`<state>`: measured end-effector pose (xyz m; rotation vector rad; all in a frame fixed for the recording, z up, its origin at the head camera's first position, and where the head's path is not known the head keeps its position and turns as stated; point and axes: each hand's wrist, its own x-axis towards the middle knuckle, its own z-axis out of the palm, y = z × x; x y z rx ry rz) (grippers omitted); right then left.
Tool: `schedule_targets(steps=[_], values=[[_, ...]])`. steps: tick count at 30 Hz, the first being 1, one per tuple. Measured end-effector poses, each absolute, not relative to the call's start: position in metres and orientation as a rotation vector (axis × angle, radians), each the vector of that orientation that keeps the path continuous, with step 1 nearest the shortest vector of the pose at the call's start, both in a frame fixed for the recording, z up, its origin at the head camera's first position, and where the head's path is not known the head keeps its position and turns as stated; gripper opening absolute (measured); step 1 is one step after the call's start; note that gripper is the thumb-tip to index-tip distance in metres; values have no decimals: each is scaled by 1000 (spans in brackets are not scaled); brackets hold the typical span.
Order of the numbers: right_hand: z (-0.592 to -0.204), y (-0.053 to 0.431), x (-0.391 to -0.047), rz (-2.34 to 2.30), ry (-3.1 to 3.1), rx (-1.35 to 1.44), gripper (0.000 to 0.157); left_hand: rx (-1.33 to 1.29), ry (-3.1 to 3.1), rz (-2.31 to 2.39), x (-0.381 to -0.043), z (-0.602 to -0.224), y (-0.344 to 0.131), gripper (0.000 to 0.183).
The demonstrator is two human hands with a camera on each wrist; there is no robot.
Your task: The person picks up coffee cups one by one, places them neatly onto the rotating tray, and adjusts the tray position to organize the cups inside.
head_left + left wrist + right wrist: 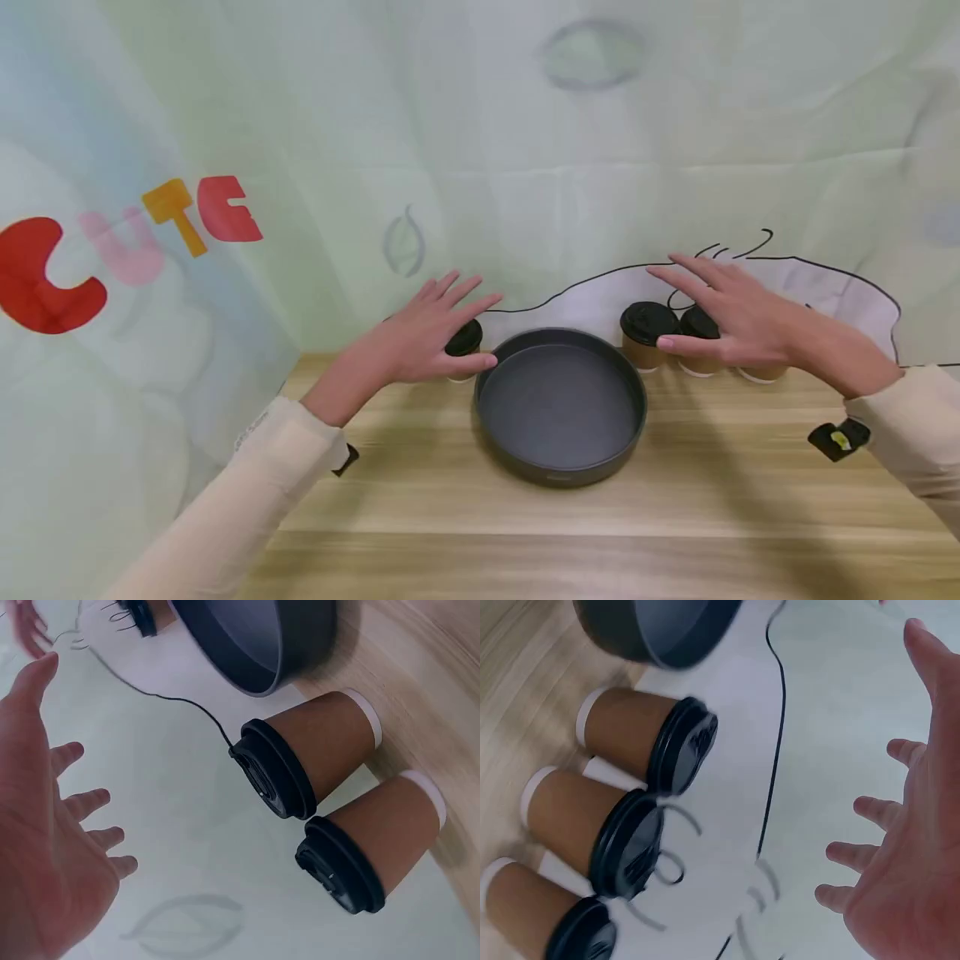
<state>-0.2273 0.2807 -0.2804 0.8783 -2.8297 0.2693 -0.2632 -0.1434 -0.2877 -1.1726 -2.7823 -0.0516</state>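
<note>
A round dark grey baking pan sits on the wooden table between and below my hands. My left hand is raised with fingers spread and holds nothing; its thumb tip overlaps the pan's left rim in the head view. Two brown paper cups with black lids stand beside the pan on that side, mostly hidden behind the hand in the head view. My right hand, also raised and spread, holds nothing. Three similar lidded cups stand in a row to the pan's right, partly covered by this hand in the head view.
A pale printed cloth hangs behind the cups, and its left side carries colourful letters. The wooden table stretches out in front of the pan. Black straps show at both cuffs.
</note>
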Motion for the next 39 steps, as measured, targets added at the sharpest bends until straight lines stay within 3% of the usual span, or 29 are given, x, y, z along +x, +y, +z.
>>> schedule_targets(steps=[6, 13, 16, 26, 39], values=[[-303, 326, -230, 478, -2861, 643, 89, -1041, -2726, -538, -251, -309, -173, 69], [-354, 386, -243, 752, -2855, 387, 97, -803, -2579, -1031, -227, -354, -205, 32], [-376, 398, -248, 868, -2857, 299, 100, -704, -2621, -1223, -219, -377, -208, 24], [-404, 404, -249, 1131, -2896, -10, 103, -426, -2631, -2033, -222, -423, -178, 48], [-421, 404, -251, 1355, -2712, 14, 94, -312, -2540, -2238, -228, -446, -154, 54]])
